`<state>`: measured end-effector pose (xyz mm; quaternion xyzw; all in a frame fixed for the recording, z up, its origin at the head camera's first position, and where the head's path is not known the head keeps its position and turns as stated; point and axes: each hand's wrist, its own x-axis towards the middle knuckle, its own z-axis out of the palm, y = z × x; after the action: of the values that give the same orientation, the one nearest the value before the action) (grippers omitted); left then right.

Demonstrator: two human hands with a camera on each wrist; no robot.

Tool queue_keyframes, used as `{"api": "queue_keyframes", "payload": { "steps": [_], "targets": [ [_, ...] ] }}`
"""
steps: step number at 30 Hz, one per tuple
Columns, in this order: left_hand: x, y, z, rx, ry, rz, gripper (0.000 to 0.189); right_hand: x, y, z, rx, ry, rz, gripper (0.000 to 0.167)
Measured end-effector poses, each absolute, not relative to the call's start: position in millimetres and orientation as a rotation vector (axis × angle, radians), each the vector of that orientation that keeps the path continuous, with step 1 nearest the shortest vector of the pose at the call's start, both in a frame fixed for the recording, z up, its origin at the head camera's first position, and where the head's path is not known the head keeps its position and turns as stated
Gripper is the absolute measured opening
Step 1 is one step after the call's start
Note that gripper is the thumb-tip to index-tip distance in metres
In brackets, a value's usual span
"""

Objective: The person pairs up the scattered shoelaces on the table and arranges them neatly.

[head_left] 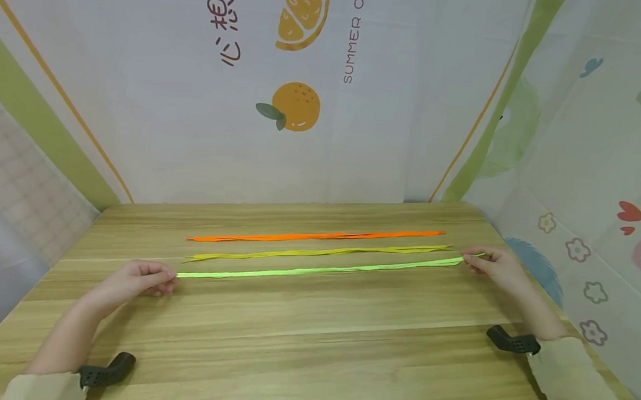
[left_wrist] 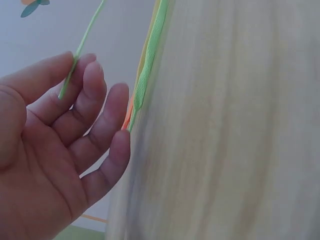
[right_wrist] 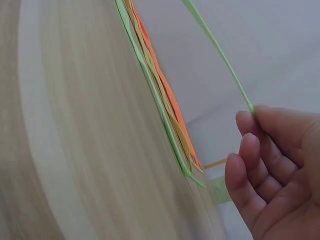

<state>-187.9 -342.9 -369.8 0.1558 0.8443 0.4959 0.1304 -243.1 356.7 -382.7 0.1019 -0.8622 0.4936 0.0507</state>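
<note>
My left hand (head_left: 139, 280) pinches one end of a light green shoelace (left_wrist: 90, 29) between thumb and forefinger, its tip poking out below them. At the other end, my right hand (head_left: 493, 268) pinches the same lace (right_wrist: 220, 51), so it runs taut from hand to hand above the table. Both wrist views show a second green shoelace (right_wrist: 154, 92) lying on the wood; in the head view the held lace overlaps it. Behind lie a yellow shoelace (head_left: 307, 253) and, farthest back, an orange shoelace (head_left: 313, 236), both stretched out roughly parallel.
The laces lie on a wood-grain table (head_left: 302, 344). A white printed curtain (head_left: 194, 127) hangs along its back edge, with another patterned cloth (head_left: 587, 196) at the right. Black wrist-worn devices (head_left: 107, 371) stick out from both sleeves.
</note>
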Motion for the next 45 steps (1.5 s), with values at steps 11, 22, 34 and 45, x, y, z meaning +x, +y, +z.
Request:
{"api": "queue_keyframes", "payload": {
  "steps": [11, 22, 34, 45],
  "targets": [
    [-199, -334, -369, 0.256, 2.548, 1.318, 0.035, -244, 364, -388, 0.224, -2.713, 1.327, 0.036],
    [-204, -335, -375, 0.265, 2.529, 1.371, 0.034, -246, 365, -398, 0.196, -2.718, 1.401, 0.033],
    [-204, -335, -378, 0.164, 2.579, 1.321, 0.033, -251, 364, -404, 0.159, -2.771, 1.344, 0.034],
    [-204, -334, -376, 0.101, 2.575, 1.256, 0.03, -258, 365, -406, 0.117, -2.873, 1.256, 0.036]
  ]
}}
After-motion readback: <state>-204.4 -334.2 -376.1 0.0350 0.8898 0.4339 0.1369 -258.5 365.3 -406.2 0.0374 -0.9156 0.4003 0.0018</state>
